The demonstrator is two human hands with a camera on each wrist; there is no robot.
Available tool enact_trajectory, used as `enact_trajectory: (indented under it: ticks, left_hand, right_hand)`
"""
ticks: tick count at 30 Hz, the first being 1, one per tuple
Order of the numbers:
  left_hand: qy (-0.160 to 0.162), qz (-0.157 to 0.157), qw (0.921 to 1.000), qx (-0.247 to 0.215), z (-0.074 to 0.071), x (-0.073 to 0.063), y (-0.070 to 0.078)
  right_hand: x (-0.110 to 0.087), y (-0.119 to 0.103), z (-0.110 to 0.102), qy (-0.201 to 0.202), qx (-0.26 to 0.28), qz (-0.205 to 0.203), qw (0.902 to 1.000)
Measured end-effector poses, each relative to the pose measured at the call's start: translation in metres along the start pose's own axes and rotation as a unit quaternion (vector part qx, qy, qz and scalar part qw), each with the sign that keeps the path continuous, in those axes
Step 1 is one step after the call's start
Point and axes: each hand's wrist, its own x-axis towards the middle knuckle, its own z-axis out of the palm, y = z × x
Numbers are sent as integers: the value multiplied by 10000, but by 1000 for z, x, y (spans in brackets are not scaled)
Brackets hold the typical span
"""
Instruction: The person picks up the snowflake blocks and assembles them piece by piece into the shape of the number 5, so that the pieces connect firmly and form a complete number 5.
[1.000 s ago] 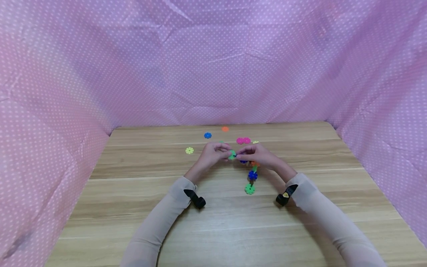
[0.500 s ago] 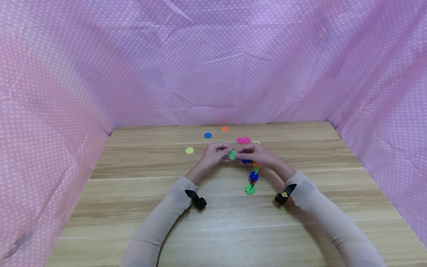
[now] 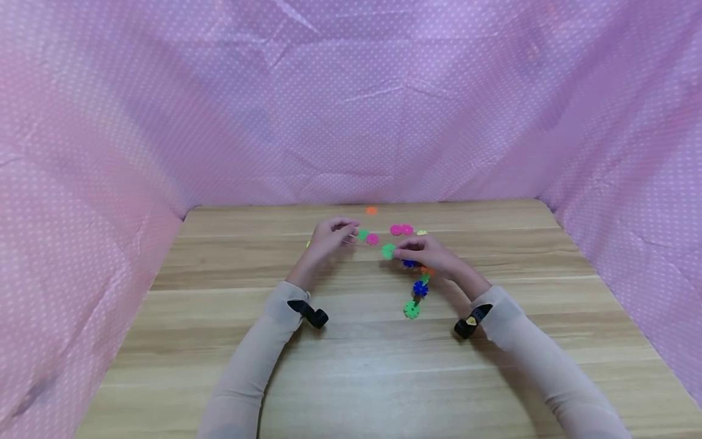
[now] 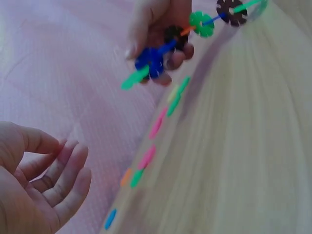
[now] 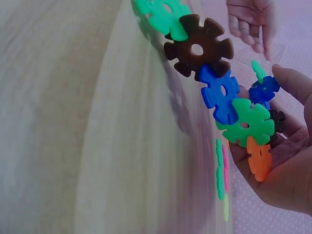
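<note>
My right hand (image 3: 428, 253) holds a chain of interlocking snowflake discs (image 5: 214, 100) above the table, its thumb and fingers pinching a blue disc (image 5: 265, 89) close to one end. A green disc (image 3: 388, 251) forms that end and sticks out past the fingertips toward the left. From the hand the chain hangs down through orange, green, blue and brown discs to another green disc (image 3: 411, 310). My left hand (image 3: 329, 238) is apart from the chain, farther left and back. Its fingers (image 4: 68, 180) are loosely bent with nothing between them, near loose discs.
Loose discs lie toward the back of the wooden table (image 3: 219, 341): a green one (image 3: 363, 234), a pink one (image 3: 372, 239), a pink pair (image 3: 401, 230), a yellow one (image 3: 421, 232), an orange one (image 3: 372, 210) and a blue one (image 4: 110, 219). A pink dotted cloth (image 3: 351, 122) surrounds the table.
My left hand has left the green end disc and moved left and back, now covering the loose blue disc in the head view. The right hand keeps hold of the chain, nearly in place.
</note>
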Motion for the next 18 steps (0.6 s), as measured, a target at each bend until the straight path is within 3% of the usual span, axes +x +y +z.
enact_trajectory:
  ticks: [2, 5, 8, 13, 15, 18]
  left_hand:
    - [87, -38, 9994, 319, -4, 2, -4]
    - [58, -26, 9932, 1159, -6, 5, -11]
    - [-113, 24, 9798, 1997, -3, 10, -16]
    - [-486, 137, 9551, 2919, 8, 18, -13]
    - [-588, 175, 9451, 3209, 12, 21, -10]
    - [-724, 90, 9366, 3428, 16, 26, -8]
  right_hand:
    - [-1, 0, -1, 24, 6, 33, 10000]
    - [-2, -1, -2, 32, -67, 72, 9999]
    - [-3, -1, -3, 36, -130, 130, 9998]
    - [-5, 0, -4, -6, -86, 234, 9997]
    - [-5, 1, -4, -43, -18, 267, 9996]
    - [-5, 2, -5, -91, 108, 285, 9995]
